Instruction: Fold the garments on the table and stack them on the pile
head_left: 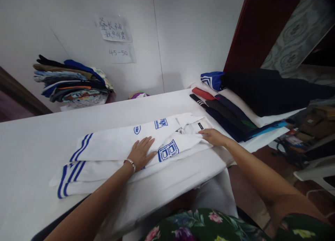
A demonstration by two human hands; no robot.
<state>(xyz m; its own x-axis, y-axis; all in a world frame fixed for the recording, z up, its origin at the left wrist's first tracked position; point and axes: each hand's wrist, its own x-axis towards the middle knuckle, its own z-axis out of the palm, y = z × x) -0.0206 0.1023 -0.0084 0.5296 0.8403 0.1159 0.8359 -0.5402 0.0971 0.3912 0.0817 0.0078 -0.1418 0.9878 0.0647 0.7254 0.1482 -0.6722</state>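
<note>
A white long-sleeved top [117, 139] with blue stripes and blue printed badges lies folded lengthwise on the white table. Its striped ends point left, and its collar with a small black label [201, 126] is at the right. My left hand [141, 152], with a silver bracelet at the wrist, rests flat on the middle of the top, fingers spread. At the collar, my right hand [213, 136] pinches the edge of the fabric between thumb and fingers. Part of the lower layer is hidden under my left forearm.
Folded clothes are stacked [75, 80] at the back left beyond the table edge. More clothes [230, 108] lie in a pile at the right. Handwritten paper notes [116, 29] hang on the wall. A white stool [316, 171] stands at the lower right.
</note>
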